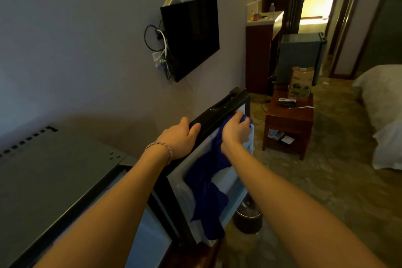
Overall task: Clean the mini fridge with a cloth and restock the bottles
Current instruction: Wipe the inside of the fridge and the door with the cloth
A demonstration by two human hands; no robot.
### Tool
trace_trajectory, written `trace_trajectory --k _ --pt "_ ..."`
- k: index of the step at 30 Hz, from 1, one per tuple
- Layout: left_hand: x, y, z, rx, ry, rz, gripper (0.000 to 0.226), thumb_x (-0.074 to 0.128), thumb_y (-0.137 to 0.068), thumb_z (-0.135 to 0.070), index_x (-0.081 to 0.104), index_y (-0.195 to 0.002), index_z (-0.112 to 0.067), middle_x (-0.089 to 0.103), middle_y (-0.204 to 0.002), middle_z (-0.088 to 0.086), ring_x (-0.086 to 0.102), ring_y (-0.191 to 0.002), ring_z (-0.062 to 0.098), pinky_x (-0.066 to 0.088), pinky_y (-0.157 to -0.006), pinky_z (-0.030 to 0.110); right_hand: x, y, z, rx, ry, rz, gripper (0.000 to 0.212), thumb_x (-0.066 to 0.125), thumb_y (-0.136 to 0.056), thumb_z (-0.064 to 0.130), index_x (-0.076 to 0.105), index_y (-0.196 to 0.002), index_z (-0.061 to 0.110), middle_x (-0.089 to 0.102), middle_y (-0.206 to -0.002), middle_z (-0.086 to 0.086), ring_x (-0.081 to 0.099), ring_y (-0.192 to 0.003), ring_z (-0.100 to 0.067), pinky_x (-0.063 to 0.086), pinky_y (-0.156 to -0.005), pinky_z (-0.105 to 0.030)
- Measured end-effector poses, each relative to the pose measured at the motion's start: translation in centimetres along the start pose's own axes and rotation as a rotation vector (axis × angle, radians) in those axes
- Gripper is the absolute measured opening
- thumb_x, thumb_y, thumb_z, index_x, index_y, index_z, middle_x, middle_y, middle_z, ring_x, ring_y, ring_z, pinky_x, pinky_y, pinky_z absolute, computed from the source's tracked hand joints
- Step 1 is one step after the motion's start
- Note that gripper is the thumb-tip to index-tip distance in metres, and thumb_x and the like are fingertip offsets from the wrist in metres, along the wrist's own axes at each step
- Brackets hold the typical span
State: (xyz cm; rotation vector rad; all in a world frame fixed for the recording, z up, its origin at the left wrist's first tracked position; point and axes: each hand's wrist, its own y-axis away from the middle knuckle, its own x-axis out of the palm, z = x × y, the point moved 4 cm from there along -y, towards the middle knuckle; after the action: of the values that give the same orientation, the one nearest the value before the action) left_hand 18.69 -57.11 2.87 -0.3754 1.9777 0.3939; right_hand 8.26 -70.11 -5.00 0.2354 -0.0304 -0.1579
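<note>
hotel room | bed (382, 102) | wall TV (191, 37) | mini fridge (301, 56)

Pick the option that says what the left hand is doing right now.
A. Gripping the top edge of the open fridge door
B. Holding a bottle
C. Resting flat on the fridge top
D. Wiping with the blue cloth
A: the left hand curls over the top edge of the open fridge door, steadying it, while the right hand presses the blue cloth against the door's inner side.
</note>
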Motion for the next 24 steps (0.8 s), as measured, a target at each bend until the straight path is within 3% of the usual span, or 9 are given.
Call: trace_trajectory --k 3,7,10,15,19,24 --pt "-0.1 -0.2 0.2 0.004 0.001 -0.017 0.034 0.028 -0.106 -0.048 0.042 -0.107 -0.018 0.056 -0.085 0.002 0.055 -0.071 0.017 0.037 -0.056 0.031 0.1 0.7 -0.3 -0.087 0.031 0.065 0.055 0.028 -0.105 0.052 0.053 -0.138 0.015 0.053 -0.139 -0.014 0.053 -0.124 -0.035 0.045 -0.102 -0.047" --pt "-0.1 -0.9 1.0 -0.015 -0.007 -0.035 0.040 0.027 -0.103 -0.054 0.043 -0.110 -0.018 0.060 -0.098 0.008 0.060 -0.083 0.027 0.050 -0.075 0.043 -1.0 6.6 -2.1 -0.266 0.171 0.219 0.049 0.028 -0.106 0.049 0.058 -0.124 0.015 0.057 -0.123 -0.009 0.057 -0.110 -0.027 0.040 -0.086 -0.035" --pt "0.1 -1.0 1.1 -0.030 -0.006 -0.028 0.040 0.027 -0.103 -0.054 0.043 -0.111 -0.018 0.060 -0.100 0.009 0.060 -0.086 0.028 0.048 -0.075 0.042 -2.1 10.0 -3.3 -0.428 0.246 0.337 0.038 0.035 -0.104 0.049 0.057 -0.111 0.019 0.053 -0.110 -0.002 0.054 -0.103 -0.022 0.044 -0.088 -0.038" --pt "0.3 -0.6 0.6 0.015 0.015 -0.001 0.040 0.029 -0.103 -0.055 0.044 -0.110 -0.019 0.059 -0.099 0.007 0.059 -0.086 0.025 0.047 -0.076 0.040 -4.3 11.0 -4.1 -0.612 0.305 0.491 0.028 0.044 -0.103 0.047 0.052 -0.114 0.023 0.047 -0.108 0.001 0.051 -0.098 -0.017 0.048 -0.088 -0.039" --pt "0.4 0.0 0.0 0.071 -0.017 0.027 0.037 0.029 -0.102 -0.056 0.042 -0.110 -0.022 0.056 -0.097 0.003 0.058 -0.086 0.023 0.046 -0.077 0.040 -5.6 12.4 -4.5 -0.710 0.465 0.533 0.042 0.053 -0.096 0.053 0.045 -0.123 0.022 0.040 -0.113 -0.001 0.042 -0.102 -0.017 0.037 -0.084 -0.027" --pt "0.7 0.9 -0.7 0.112 -0.059 0.051 0.038 0.029 -0.103 -0.055 0.043 -0.113 -0.021 0.054 -0.092 0.001 0.056 -0.083 0.020 0.045 -0.075 0.039 -6.8 13.4 -4.8 -0.709 0.591 0.580 0.081 0.062 -0.084 0.065 0.028 -0.144 0.022 0.032 -0.136 -0.006 0.038 -0.122 -0.024 0.044 -0.101 -0.038"
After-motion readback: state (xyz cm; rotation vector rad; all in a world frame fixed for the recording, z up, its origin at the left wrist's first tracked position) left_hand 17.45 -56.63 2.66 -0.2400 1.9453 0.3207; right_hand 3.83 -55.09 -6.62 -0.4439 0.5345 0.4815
